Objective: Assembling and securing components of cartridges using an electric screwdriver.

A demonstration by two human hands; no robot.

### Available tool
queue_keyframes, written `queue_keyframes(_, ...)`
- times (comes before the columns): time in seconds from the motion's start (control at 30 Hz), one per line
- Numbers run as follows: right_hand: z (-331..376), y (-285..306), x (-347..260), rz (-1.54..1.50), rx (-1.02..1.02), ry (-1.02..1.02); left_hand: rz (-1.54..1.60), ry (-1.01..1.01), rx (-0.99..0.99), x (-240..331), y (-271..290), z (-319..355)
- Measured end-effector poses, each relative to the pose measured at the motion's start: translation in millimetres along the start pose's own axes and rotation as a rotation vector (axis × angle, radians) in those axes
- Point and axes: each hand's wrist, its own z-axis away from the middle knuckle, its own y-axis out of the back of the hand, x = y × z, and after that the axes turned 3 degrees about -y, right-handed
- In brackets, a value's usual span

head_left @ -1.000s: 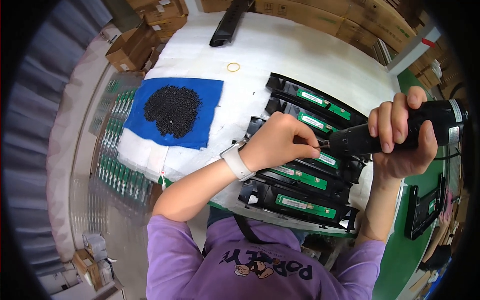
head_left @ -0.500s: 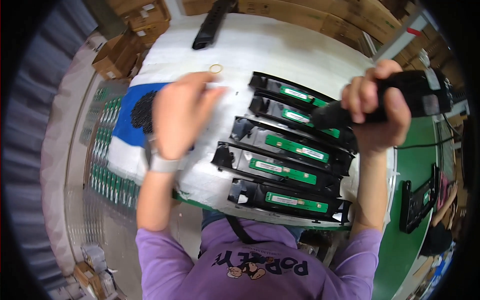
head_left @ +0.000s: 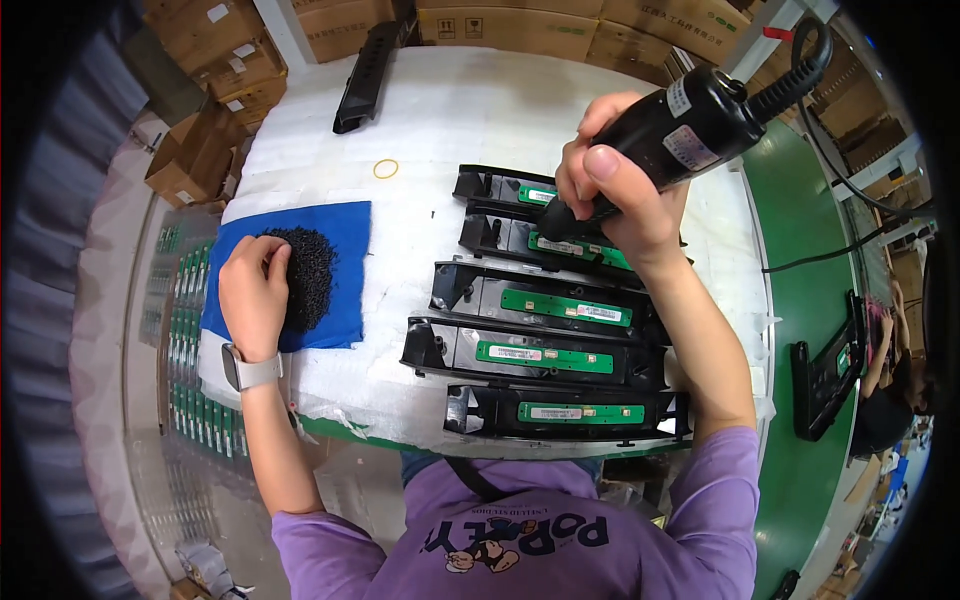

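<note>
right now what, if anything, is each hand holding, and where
Right hand: black power screwdriver, around its body. Left hand: at pile of small black parts; any hold hidden.

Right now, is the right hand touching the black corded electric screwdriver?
Touching. The head view shows the right hand gripping the black corded electric screwdriver, with the thumb lying against its casing.

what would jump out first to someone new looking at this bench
Probably the bright blue cloth on the table's left, bearing a heap of tiny black pieces, with the left hand at the heap's left edge. The bulky black power tool, gripped in the right hand at upper right, likely comes next. Right of centre, five long black trays hold green boards.
</note>
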Motion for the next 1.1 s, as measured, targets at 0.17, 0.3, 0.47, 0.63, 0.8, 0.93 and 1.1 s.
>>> queue_keyframes(0.17,-3,1,4,-0.150,0.025,0.008,0.062,0.000,0.050,1,0,1)
queue_keyframes(0.3,-2,-1,3,-0.158,0.013,0.001,0.102,0.014,0.057,2,0,0)
queue_keyframes(0.47,-6,-7,7,0.027,-0.068,-0.020,0.441,0.214,-0.036,11,-6,-4)
queue_keyframes(0.63,-12,-12,10,0.060,-0.114,-0.020,1.039,0.216,-0.342,44,-15,-16)
queue_keyframes(0.8,-9,-14,9,0.055,-0.109,0.035,1.269,0.211,-0.541,81,-27,-26)
queue_keyframes(0.93,-5,-9,6,0.068,-0.117,0.037,1.430,0.234,-0.713,106,-38,-29)
queue_keyframes(1.1,8,19,-19,-0.291,-0.085,0.082,1.512,0.226,-0.747,137,-46,-18)
